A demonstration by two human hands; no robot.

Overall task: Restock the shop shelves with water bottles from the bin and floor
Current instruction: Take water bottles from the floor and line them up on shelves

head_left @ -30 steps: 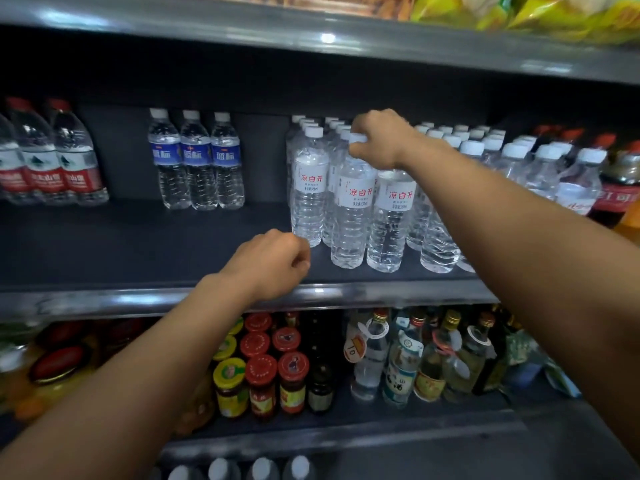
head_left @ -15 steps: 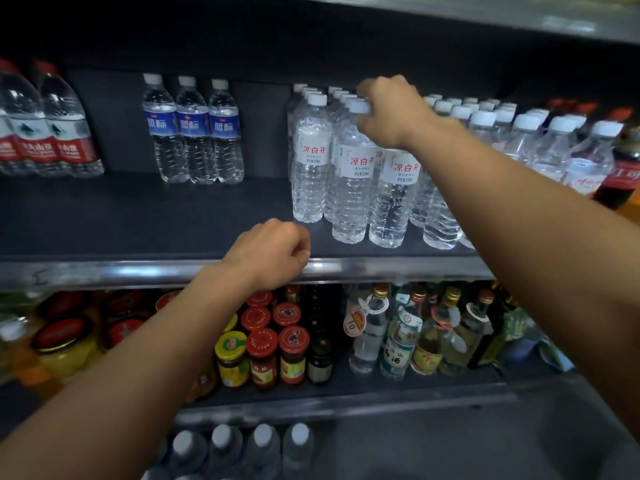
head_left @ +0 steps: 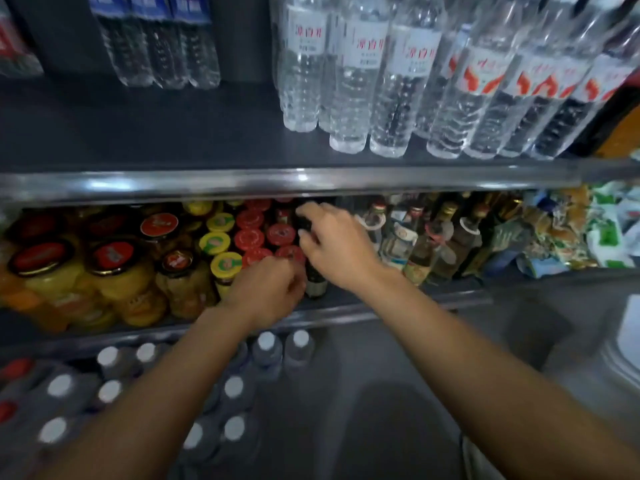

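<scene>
Clear water bottles with white labels point(head_left: 349, 81) stand in rows on the upper shelf point(head_left: 138, 133); beside them are bottles with red flame labels point(head_left: 485, 98) and, at the far left, blue-labelled ones point(head_left: 156, 39). Below, a pack of white-capped water bottles point(head_left: 266, 344) sits low near the floor. My left hand point(head_left: 266, 289) is curled in a fist, holding nothing, in front of the jar shelf. My right hand point(head_left: 336, 247) hangs with relaxed fingers in front of a dark bottle point(head_left: 315, 285); I see nothing in it.
The lower shelf carries jars with red and yellow lids point(head_left: 221, 244), fruit jars point(head_left: 104, 271), sauce and oil bottles point(head_left: 433, 244) and snack packets point(head_left: 571, 230). A metal shelf rail point(head_left: 311, 178) runs across. Grey floor point(head_left: 398, 393) lies at the lower right.
My right hand let go of the shelved bottle's cap and dropped to the jar shelf. My left hand came down too. The view has tilted down, showing the floor bottles.
</scene>
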